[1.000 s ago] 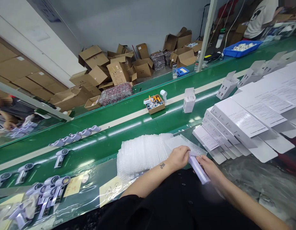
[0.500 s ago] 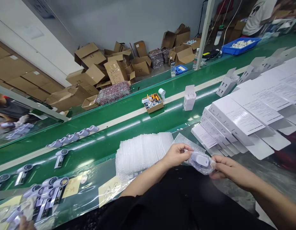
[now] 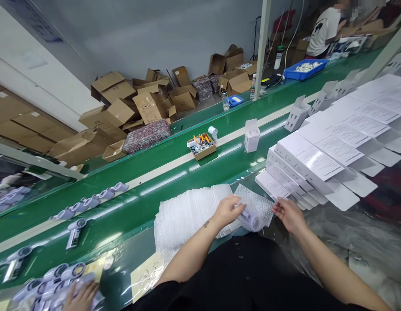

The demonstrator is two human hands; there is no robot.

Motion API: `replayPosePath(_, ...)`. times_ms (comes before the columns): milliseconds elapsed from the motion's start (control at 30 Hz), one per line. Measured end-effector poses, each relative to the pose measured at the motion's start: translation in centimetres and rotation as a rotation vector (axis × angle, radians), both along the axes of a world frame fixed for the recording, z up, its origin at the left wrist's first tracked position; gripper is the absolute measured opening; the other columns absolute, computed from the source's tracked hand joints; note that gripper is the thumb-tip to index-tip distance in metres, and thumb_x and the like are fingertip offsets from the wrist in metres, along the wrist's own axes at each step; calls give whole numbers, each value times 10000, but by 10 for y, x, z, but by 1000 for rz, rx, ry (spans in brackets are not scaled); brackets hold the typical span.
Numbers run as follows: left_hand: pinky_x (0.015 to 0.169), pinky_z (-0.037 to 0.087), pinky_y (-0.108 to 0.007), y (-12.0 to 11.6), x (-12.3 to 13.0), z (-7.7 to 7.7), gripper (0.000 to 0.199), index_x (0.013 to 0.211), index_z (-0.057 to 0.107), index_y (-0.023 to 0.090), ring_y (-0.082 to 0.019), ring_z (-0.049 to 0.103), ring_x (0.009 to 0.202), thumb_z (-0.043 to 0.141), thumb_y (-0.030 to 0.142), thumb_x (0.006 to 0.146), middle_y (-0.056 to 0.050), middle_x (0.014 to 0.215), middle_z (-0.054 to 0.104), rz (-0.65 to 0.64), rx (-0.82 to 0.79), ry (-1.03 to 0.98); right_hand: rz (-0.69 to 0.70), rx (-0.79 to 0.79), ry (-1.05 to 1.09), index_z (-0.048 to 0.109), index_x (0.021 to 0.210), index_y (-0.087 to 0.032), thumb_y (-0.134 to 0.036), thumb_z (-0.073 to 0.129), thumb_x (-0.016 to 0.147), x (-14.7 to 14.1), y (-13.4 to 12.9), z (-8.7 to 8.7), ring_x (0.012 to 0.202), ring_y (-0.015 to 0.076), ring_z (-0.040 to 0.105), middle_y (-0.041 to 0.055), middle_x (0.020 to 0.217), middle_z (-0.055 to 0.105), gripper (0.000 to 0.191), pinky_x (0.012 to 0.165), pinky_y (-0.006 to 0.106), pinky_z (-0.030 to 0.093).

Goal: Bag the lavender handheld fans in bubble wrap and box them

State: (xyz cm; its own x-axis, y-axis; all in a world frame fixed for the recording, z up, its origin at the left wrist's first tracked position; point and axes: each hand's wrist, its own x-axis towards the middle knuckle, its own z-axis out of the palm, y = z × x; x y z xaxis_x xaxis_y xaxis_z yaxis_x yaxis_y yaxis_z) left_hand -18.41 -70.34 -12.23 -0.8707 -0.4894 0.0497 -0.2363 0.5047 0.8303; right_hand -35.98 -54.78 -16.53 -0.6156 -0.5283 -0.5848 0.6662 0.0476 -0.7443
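My left hand [image 3: 229,210] grips a small purple fan [image 3: 252,221] wrapped in clear bubble bag. Beyond the fan lies a flat bubble-wrap bag [image 3: 256,199], and my right hand [image 3: 287,212] pinches its right edge between thumb and fingers. A long row of stacked white bubble bags [image 3: 190,211] spreads out to the left of my left hand. Just past my right hand stand stacked white boxes [image 3: 312,157] with open flaps.
Unwrapped purple fans [image 3: 59,280] lie at lower left, with another person's hand [image 3: 81,296] on them. Across the green belt [image 3: 168,181] are a small parts carton [image 3: 202,149] and an upright white box [image 3: 252,136]. A metal post [image 3: 262,52] rises behind.
The wrapped fan has moved left and turned, now in my left hand only. My right hand has let go of it and taken the flat bag's edge. The view has shifted slightly.
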Motion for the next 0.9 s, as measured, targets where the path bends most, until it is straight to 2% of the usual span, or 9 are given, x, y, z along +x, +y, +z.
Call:
replayPosePath(67, 669, 402, -238, -4, 11, -1, 297, 686, 596, 164, -128, 516, 699, 494, 398, 839, -4, 689, 555, 209, 101, 78, -172, 105, -70, 462, 743, -201, -254, 794, 608, -11, -4, -28, 552, 105, 562, -38, 620, 552, 363, 525, 237, 548)
replayPosePath(167, 469, 345, -209, -15, 28, 3, 365, 667, 543, 164, -90, 441, 480, 497, 496, 812, 36, 533, 473, 430, 379, 133, -196, 150, -94, 422, 733, -206, -216, 763, 649, -18, -26, -56, 552, 102, 564, -35, 630, 525, 351, 519, 230, 554)
replayPosePath(233, 380, 282, -200, -23, 41, 7, 402, 664, 509, 166, -76, 391, 391, 523, 553, 774, 55, 475, 433, 525, 540, 173, -224, 167, -69, 402, 720, -212, -238, 708, 709, -13, -44, -65, 562, 95, 562, -40, 627, 496, 308, 556, 228, 560)
replayPosePath(333, 346, 283, -197, -37, 64, 12, 439, 668, 500, 154, -79, 423, 372, 580, 584, 712, 43, 480, 470, 646, 692, 272, -257, 182, 44, 390, 725, -227, -312, 625, 763, 5, -66, -71, 601, 104, 566, -47, 636, 473, 252, 617, 264, 568)
replayPosePath(500, 341, 287, -188, -69, 94, 12, 449, 772, 537, 130, -73, 461, 396, 669, 541, 647, 20, 570, 542, 843, 878, 430, -171, 179, 401, 526, 734, -207, -454, 613, 674, 41, -91, -68, 813, 225, 580, 29, 765, 555, 269, 731, 405, 544)
replayPosePath(600, 369, 340, -190, -89, 97, 12, 462, 828, 538, 136, -78, 502, 459, 729, 496, 610, 14, 652, 566, 923, 960, 538, -59, 146, 684, 593, 699, -181, -434, 675, 588, 47, -117, -56, 1021, 326, 506, 110, 949, 559, 288, 912, 496, 431)
replayPosePath(700, 392, 380, -201, -108, 87, 15, 467, 835, 551, 130, -94, 532, 515, 764, 466, 592, 1, 690, 578, 918, 986, 614, 81, 49, 902, 632, 794, -182, -376, 691, 576, 36, -157, -40, 1130, 346, 443, 132, 1126, 500, 297, 1003, 507, 337)
replayPosePath(800, 425, 416, -205, -128, 63, 22, 461, 879, 586, 112, -110, 567, 581, 775, 429, 603, -41, 777, 619, 849, 969, 674, 253, -51, 1106, 593, 1032, -201, -315, 670, 614, 11, -206, -28, 1174, 319, 426, 133, 1241, 423, 440, 993, 477, 365)
replayPosePath(900, 474, 457, -208, -151, 29, 25, 467, 953, 604, 121, -134, 603, 672, 781, 378, 606, -67, 894, 643, 831, 914, 712, 491, -123, 1375, 471, 1201, -198, -268, 615, 675, -18, -256, -29, 1163, 295, 441, 148, 1242, 375, 551, 965, 456, 406)
